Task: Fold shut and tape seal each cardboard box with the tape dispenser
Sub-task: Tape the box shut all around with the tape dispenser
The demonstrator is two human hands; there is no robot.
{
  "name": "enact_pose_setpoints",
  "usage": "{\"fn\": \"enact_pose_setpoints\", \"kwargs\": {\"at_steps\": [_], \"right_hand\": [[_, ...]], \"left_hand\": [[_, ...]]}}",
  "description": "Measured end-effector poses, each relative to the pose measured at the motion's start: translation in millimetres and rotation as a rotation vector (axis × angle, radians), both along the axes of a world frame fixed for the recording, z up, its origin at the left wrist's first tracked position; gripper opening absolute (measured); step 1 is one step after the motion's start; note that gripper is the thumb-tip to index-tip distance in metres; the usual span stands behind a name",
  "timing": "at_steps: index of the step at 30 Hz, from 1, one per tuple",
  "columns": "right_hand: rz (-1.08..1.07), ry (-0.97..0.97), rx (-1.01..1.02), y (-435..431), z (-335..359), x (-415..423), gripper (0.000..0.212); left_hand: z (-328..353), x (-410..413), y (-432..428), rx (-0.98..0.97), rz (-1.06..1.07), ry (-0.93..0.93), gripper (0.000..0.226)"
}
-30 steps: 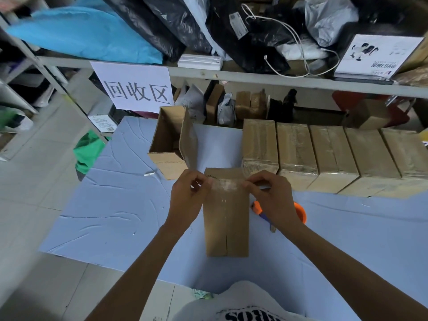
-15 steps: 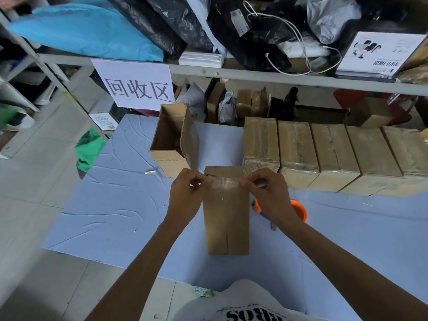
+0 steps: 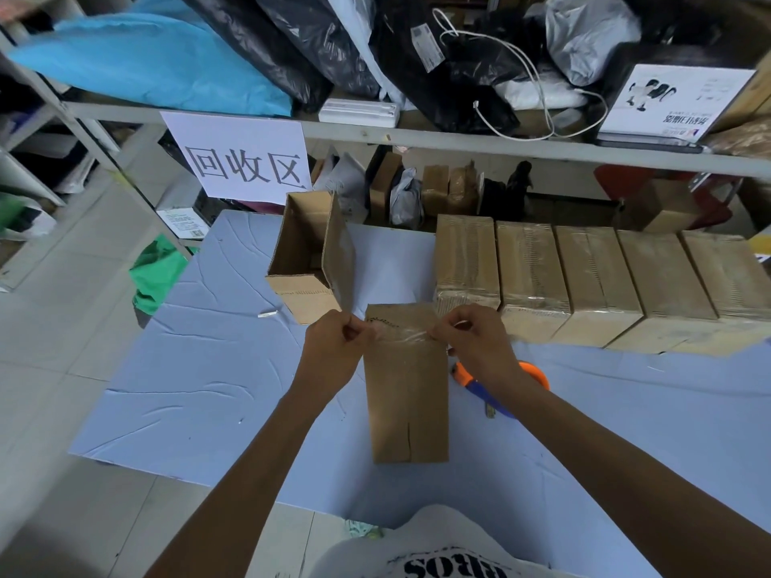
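A: Hands?
B: A tape strip (image 3: 402,332) is pinched at both ends — left hand (image 3: 333,348), right hand (image 3: 475,344) — and stretched over the box (image 3: 406,394) at its 12 o'clock end.
A: Box, dispenser (image 3: 536,374)?
B: Box is laid flat mid-table (image 3: 208,369); dispenser is partly hidden at its 3 o'clock.

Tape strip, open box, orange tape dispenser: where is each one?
tape strip (image 3: 402,333), head view, middle of the clear strip.
open box (image 3: 306,294), head view, its near outer wall.
tape dispenser (image 3: 538,373), head view, its orange rim.
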State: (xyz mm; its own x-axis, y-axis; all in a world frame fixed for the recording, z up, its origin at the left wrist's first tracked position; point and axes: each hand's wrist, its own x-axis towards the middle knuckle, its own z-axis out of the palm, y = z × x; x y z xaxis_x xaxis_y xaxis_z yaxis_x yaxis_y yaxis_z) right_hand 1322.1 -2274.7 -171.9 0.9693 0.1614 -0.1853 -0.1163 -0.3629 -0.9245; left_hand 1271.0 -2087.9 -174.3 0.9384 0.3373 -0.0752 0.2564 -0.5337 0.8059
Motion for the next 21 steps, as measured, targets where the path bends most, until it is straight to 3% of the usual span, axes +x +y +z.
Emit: {"fn": "enact_pose_setpoints", "kwargs": {"at_steps": [6,9,12,14,17,19,21], "right_hand": [[0.008,0.050,-0.011,1,-1,4,0.017],[-0.039,0.006,0.039,1,-1,1,0.008],[-0.103,0.083,0.161,-1,0,0,0.033],[-0.111,0.132,0.191,0,0,1,0.036],[-0.118,0.171,0.130,6,-4,0,0.038],[-0.132,0.255,0.096,11,-8,-1,0.041],[-0.129,0.321,0.089,16,-12,-1,0.043]], "left_hand": [[4,9,2,-0.067,-0.008,0.052,0.019],[5,10,0,-0.123,0.026,0.051,0.015],[6,10,-2,-0.150,0.009,0.055,0.014],[5,12,-2,-0.189,0.012,0.083,0.010],[2,18,-3,-0.387,0.059,0.243,0.039],[2,18,-8,-0.488,0.090,0.336,0.035],[-2,17,-16,-0.459,0.101,0.328,0.030]]}}
